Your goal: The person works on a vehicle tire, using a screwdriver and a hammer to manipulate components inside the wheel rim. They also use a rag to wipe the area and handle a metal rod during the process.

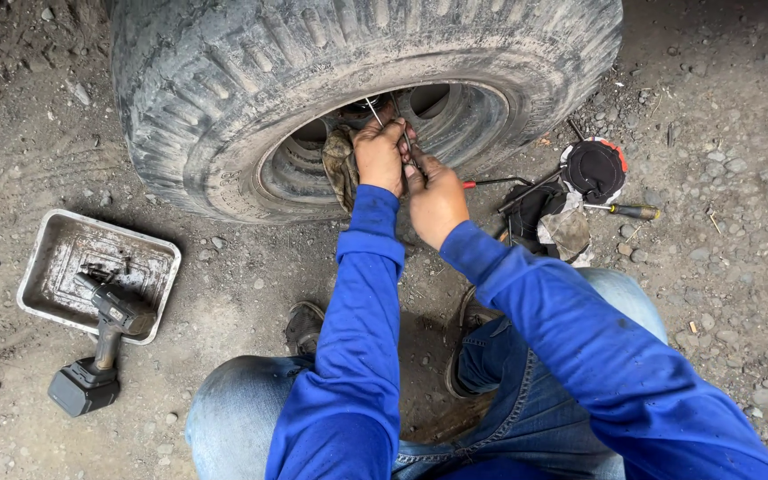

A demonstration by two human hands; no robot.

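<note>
Head view, left hand: I see my left hand [379, 156] up at the hub of the big muddy tyre [224, 80], fingers clenched around a thin metal rod [373, 110] that sticks up and to the left out of the fist.
Head view, right hand: my right hand [435, 197] sits just beside the left, touching it, fingers curled in; I cannot tell what they grip, since the left hand hides the tips.
Head view, rag: a dirty cloth [340, 164] hangs at the wheel opening, against the left hand.
Head view, wheel: the steel rim [468, 116] shows inside the tyre, hub behind my hands.
Head view, left ground: a battered metal tray [55, 253] lies on the dirt, a cordless impact driver [100, 351] resting over its near edge.
Head view, right ground: a screwdriver [626, 211] and a black round cap [594, 169] lie near the tyre.
</note>
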